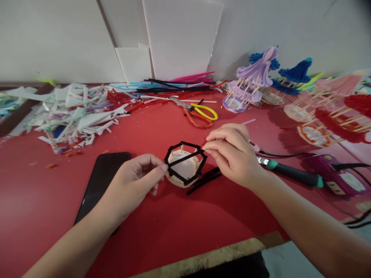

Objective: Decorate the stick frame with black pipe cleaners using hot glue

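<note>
A black pipe cleaner (185, 158) stretches slantwise between my two hands, over a small carousel-like frame. My left hand (140, 175) pinches its left end between thumb and fingers, and my right hand (233, 154) pinches the right end. Beneath it stands the frame: an angular black ring (185, 182) on short pale sticks, above a round whitish base (185, 168). Whether the pipe cleaner touches the ring I cannot tell. More black pipe cleaners (204, 180) lie on the red table just right of the base.
A phone (107, 173) lies by my left hand. Scissors (194, 110) and coloured pipe cleaners (174, 87) lie behind. White scraps (84, 112) are heaped left. Finished carousels (249, 83) stand right, near a glue gun (290, 172) and a purple power strip (337, 175).
</note>
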`<action>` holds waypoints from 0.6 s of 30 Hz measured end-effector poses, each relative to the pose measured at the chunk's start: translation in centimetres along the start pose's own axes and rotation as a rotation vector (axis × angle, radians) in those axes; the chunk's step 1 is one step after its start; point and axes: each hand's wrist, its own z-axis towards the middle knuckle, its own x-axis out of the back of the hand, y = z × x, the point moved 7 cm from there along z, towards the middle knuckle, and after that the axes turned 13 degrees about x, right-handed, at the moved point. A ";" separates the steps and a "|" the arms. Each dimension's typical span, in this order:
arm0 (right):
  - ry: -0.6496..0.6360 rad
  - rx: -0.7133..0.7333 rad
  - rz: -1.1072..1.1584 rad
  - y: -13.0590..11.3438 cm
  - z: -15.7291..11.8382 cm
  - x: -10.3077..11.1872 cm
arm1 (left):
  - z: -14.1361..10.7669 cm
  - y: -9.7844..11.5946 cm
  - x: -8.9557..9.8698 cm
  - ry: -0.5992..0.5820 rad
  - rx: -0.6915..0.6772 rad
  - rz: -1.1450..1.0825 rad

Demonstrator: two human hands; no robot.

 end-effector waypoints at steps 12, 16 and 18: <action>0.008 -0.010 0.025 0.0 0.0 0.0 | -0.1 -0.2 0.0 -0.002 0.011 -0.014; -0.006 -0.025 0.041 0.2 -0.3 -0.2 | 0.0 -0.2 0.0 0.001 0.015 -0.018; -0.008 -0.041 0.050 0.3 -0.5 -0.2 | 0.1 -0.2 0.0 -0.001 0.014 -0.021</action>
